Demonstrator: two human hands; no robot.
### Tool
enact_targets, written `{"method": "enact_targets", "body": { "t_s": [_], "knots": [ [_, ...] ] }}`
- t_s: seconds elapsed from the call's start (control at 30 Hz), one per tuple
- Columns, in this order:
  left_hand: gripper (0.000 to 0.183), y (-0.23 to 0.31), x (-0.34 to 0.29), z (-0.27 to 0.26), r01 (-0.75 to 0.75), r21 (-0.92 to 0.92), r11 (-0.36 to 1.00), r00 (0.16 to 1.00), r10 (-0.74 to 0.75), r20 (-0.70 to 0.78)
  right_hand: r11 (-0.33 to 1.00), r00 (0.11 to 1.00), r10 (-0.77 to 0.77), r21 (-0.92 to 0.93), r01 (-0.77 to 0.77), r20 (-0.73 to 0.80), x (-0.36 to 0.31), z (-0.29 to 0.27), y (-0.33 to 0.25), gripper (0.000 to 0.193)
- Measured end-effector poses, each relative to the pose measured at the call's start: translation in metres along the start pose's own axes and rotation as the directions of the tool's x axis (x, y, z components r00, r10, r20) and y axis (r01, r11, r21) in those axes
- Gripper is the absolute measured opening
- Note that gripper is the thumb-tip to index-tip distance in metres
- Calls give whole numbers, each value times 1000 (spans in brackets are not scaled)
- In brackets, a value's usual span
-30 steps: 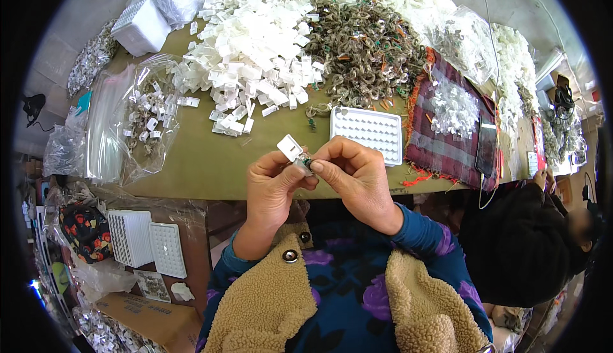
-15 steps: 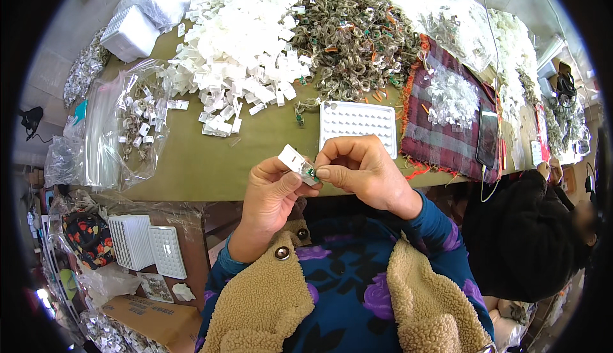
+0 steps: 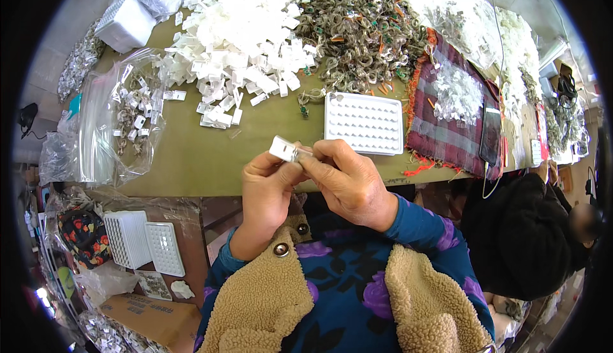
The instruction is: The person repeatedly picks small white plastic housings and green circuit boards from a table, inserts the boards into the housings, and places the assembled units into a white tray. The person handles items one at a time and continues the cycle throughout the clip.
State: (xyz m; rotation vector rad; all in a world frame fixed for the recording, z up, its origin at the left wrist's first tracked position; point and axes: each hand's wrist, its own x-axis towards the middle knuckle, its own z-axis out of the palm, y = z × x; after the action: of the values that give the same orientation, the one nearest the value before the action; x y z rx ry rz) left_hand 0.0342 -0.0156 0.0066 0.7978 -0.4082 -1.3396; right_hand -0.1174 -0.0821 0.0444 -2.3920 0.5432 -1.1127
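Now the left hand (image 3: 268, 185) clamps a small white box (image 3: 281, 148) between thumb and fingers, above the near part of the tabletop (image 3: 191, 152). Close in on its right is the right hand (image 3: 350, 179), fingertips bunched at the box's end (whether they grip anything, I cannot tell). Just beyond the right hand sits a white tray (image 3: 364, 125); farther right, a checked cloth (image 3: 426, 129) carries clear bits (image 3: 456, 94). Away past the left hand spreads a heap of white boxes (image 3: 236, 53), a tangled brown pile (image 3: 357, 37) beside it.
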Motion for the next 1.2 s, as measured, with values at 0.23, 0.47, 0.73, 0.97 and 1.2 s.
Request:
{"method": "enact_targets", "body": {
  "t_s": [0.23, 0.47, 0.73, 0.97, 1.2],
  "knots": [
    [26, 4, -2, 2, -312, 142, 939, 949, 302, 85, 860, 924, 382, 372, -350, -15, -7, -2, -17, 18],
    [26, 4, -8, 7, -426, 222, 877, 901, 391, 186, 836, 898, 440, 364, -411, 2, -11, 0, -18, 13],
    [24, 1, -13, 9, -454, 277, 847, 884, 388, 263, 813, 888, 455, 378, -443, 64, -13, -6, -18, 11],
    [25, -1, -10, 7, -43, -124, 991, 961, 75, 267, 86, 559, 637, 671, -737, 531, -14, -22, -18, 6],
    [30, -8, -12, -4, 100, -48, 994, 982, -91, 165, 904, 928, 371, 240, -352, -34, -14, -17, -18, 15]
  ]
}}
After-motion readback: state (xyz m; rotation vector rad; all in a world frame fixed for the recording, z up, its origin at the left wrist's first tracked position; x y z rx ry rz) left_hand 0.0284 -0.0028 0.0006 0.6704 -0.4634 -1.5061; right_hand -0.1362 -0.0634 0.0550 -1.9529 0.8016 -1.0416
